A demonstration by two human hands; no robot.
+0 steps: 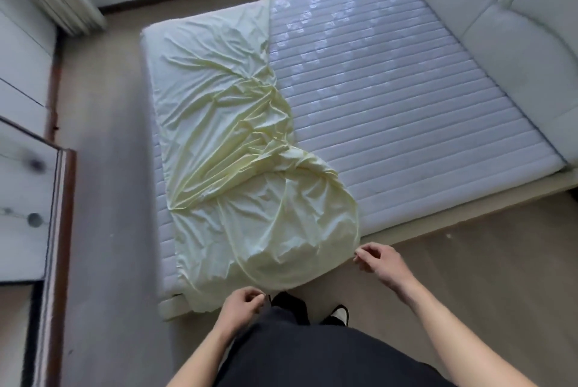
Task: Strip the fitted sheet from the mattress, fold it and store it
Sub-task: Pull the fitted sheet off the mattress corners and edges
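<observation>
**Two hands at the hem of one yellow sheet**

Closest in, dark clothing fills the bottom of the view, with two bare forearms reaching out from either side of it. The left hand (242, 300) has its fingers curled in toward the thumb at the sheet's near hem; it looks like a pinch on the edge, though the cloth between the fingertips is too small to make out for sure. The right hand (380, 263) also has its fingers curled, thumb and forefinger drawn together right at the hem's corner, apparently gripping it. Two feet in dark shoes (339, 314) stand on the floor (469, 261) between the hands.

One pale yellow fitted sheet (237, 152) lies rumpled along the left side of the single mattress (391, 105), its near end hanging over the mattress corner toward the hands, its far end reaching the mattress's far edge. The right side of the mattress is bare, showing quilted white stripes. One padded white headboard (500, 27) stands along the mattress's right side. On the left are white cabinet fronts (22, 52) and a white surface with a dark wooden rim (67, 230).
</observation>
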